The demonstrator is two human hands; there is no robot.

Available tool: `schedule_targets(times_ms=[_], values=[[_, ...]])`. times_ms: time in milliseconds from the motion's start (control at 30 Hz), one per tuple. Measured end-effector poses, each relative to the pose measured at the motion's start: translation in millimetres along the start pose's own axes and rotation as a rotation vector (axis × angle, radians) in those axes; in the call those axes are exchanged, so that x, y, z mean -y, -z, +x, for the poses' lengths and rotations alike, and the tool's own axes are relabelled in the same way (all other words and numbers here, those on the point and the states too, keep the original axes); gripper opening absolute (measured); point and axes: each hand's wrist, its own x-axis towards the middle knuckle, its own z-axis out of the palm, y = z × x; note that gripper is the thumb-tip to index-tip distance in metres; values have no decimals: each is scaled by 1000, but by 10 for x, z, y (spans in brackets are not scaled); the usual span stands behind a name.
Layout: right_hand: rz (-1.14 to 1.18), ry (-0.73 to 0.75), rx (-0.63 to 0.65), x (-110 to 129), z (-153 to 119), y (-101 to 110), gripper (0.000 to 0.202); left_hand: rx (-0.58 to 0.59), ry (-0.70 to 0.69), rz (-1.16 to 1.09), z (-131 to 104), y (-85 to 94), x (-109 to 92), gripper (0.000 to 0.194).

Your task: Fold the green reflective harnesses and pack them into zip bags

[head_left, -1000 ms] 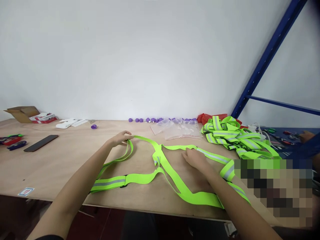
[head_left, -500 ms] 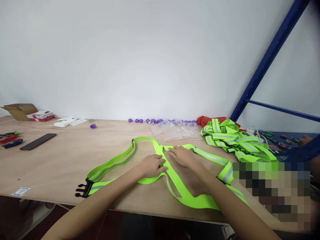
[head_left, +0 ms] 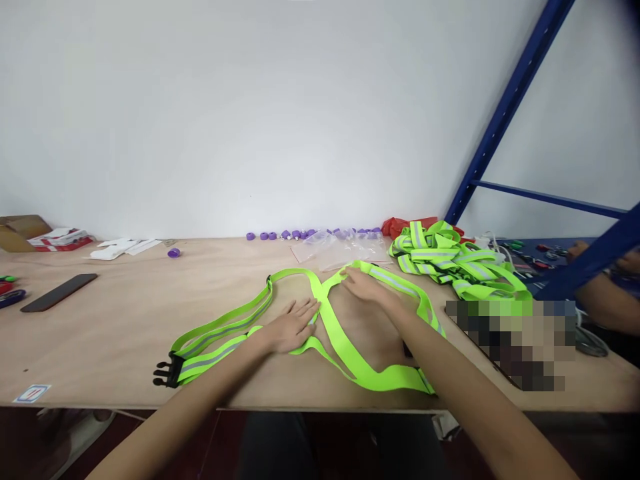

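A neon-yellow reflective vest (head_left: pixel 345 343) made of elastic straps with grey stripes lies spread on the table. Its straps meet in a crossing near the middle, and a black side-release buckle (head_left: pixel 169 371) sits at its left end. My left hand (head_left: pixel 291 327) rests flat, fingers spread, on the straps just left of the crossing. To the upper right of the crossing, my right hand (head_left: pixel 364 285) has its fingers bent onto the upper strap and pinches it. My right forearm covers part of the vest's right side.
A heap of similar straps (head_left: pixel 450 257) lies at the right, beside clear plastic bags (head_left: pixel 345 250) and small purple items (head_left: pixel 295 235). A dark flat bar (head_left: pixel 60 292) is at the left. A blue metal frame (head_left: pixel 510 113) stands right, near another person's arm (head_left: pixel 607 300).
My right hand has drawn the upper strap away from me and now bends it into a curve. My left hand has shifted slightly left and flattened. The camera view has turned slightly right.
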Motion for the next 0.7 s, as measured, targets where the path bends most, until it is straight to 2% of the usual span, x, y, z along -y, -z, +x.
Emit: schedule_targets(times_ms=[100,200,267,333,400,500,600,700], values=[[52,126,-21,-241,-271,205,38,-9,-16,9,16,-62,6,64],[9,94,-113,-624,-763,370,34,-43,4,-33,12,-32,-36,69],[-66,53,-155,-826,-1133,395,28,-113,56,-98,-14,45,-70,70],[-100,84,-153,-886,-1437,329,28,-213,134,-183,-64,144,-96,62],[-65,163,-132,-764,-1623,186,31,-285,208,-237,-141,228,-117,52],[32,310,-52,-325,-1702,-79,38,-310,217,-210,-300,254,-167,44],[121,456,80,99,-1652,-274,53,-278,135,-112,-497,143,-237,45],[145,445,184,228,-1586,-357,60,-175,99,42,-697,-23,-265,55]])
